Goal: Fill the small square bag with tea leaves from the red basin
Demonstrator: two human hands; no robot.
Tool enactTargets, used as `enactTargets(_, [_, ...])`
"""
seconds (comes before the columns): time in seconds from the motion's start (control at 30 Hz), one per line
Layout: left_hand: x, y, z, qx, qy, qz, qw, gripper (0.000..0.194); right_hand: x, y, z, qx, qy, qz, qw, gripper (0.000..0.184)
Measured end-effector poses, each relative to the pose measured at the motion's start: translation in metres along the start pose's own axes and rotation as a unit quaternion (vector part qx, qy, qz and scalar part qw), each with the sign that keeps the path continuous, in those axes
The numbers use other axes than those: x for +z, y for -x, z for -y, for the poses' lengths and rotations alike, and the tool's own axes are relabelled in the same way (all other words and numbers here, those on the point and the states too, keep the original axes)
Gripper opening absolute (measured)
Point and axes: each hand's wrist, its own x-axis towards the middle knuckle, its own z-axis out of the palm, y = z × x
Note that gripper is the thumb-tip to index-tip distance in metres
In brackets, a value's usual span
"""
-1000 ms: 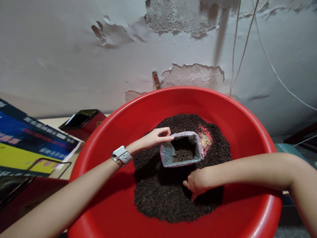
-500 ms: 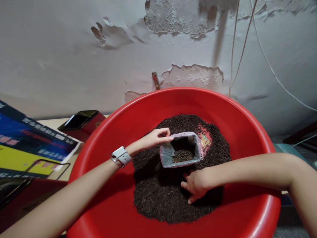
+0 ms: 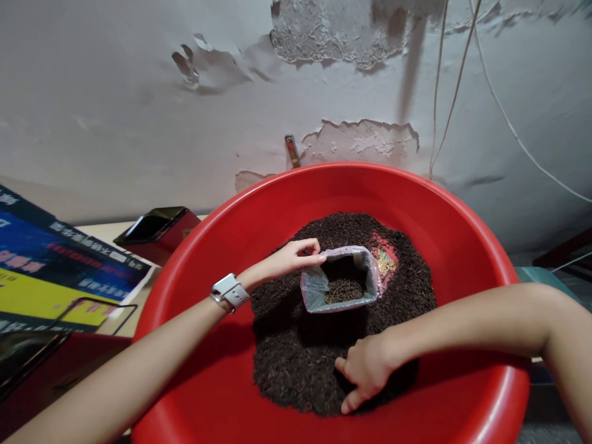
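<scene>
Meanwhile our left hand (image 3: 289, 259) pinches the open pouch (image 3: 340, 287) rim — our right hand (image 3: 365, 370), fingers cupped, digs into dark tea leaves (image 3: 296, 364) just below it.

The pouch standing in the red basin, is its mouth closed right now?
No, the pouch stands open-mouthed in the red basin, dark tea leaves visible inside, the left hand pinching its rim.

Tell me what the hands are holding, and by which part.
The left hand pinches the open bag by its rim's left corner. The right hand rests cupped in the dark grains, gripping nothing visible.
</scene>
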Motion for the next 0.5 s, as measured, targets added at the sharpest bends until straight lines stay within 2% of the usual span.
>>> enactTargets(0.1, [0.0,0.0,0.0,-0.001,0.007,0.002,1.0,0.034,0.008,0.002,0.004,-0.03,0.049,-0.069,0.996,0.055])
enactTargets(0.2, [0.0,0.0,0.001,0.0,0.011,0.003,1.0,0.034,0.011,0.003,0.007,-0.082,0.092,-0.101,0.987,0.042])
enactTargets(0.33, [0.0,0.0,0.002,0.003,0.009,0.001,1.0,0.034,-0.001,0.013,0.015,-0.132,0.135,-0.173,0.967,0.031])
enactTargets(0.43, [0.0,0.0,0.002,0.005,0.013,0.0,1.0,0.034,-0.019,0.024,0.015,-0.151,0.179,-0.307,0.923,0.027])
enactTargets(0.5, [0.001,0.0,0.003,0.006,0.017,-0.001,1.0,0.033,-0.033,0.029,0.008,-0.125,0.209,-0.41,0.879,0.025])
